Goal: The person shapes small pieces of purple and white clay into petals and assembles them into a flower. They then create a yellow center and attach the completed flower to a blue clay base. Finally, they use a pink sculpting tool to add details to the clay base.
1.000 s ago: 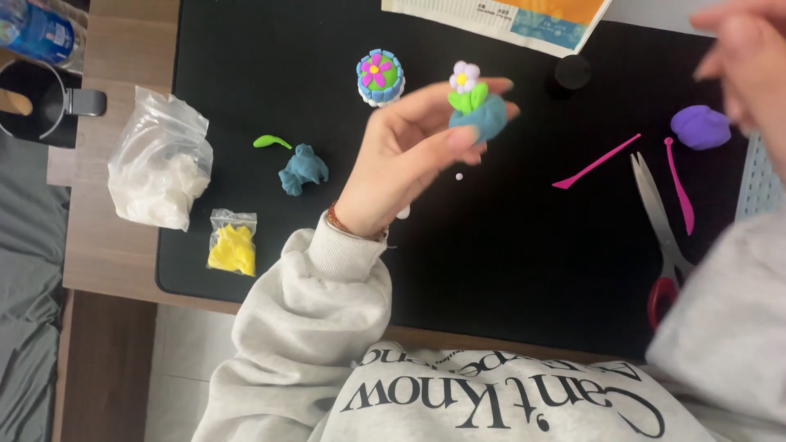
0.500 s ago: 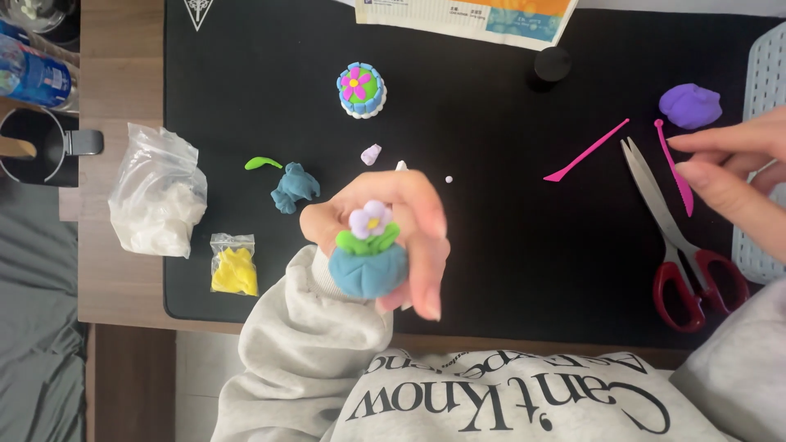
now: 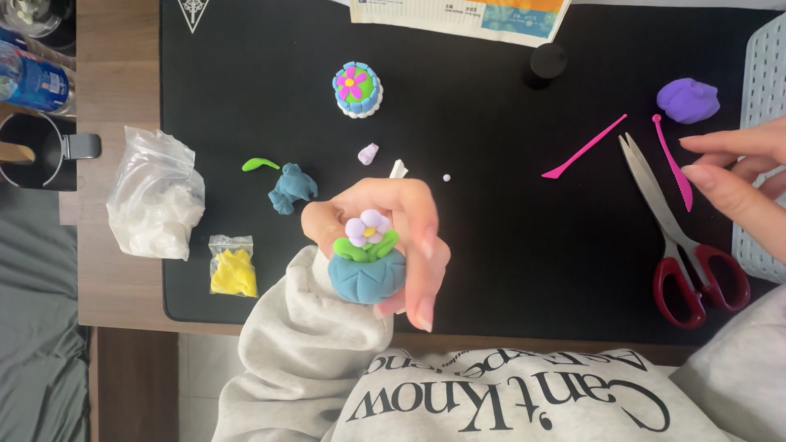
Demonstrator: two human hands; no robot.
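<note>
Clay flower pot (image 3: 367, 270) clamped in left hand (image 3: 385, 237) fingers – right hand (image 3: 737, 184) fingers apart, seemingly just above pink tool (image 3: 673, 160).

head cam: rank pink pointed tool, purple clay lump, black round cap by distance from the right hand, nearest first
From the right hand:
1. Pink pointed tool, just beside the fingertips.
2. Purple clay lump, farther up the mat, above the hand.
3. Black round cap, farthest, near the mat's top edge.

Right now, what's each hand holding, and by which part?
Left hand holds the blue clay pot with a purple flower, fingers wrapped round the pot's rounded body. Right hand holds nothing; its fingertips hover by the pink tool.
</note>
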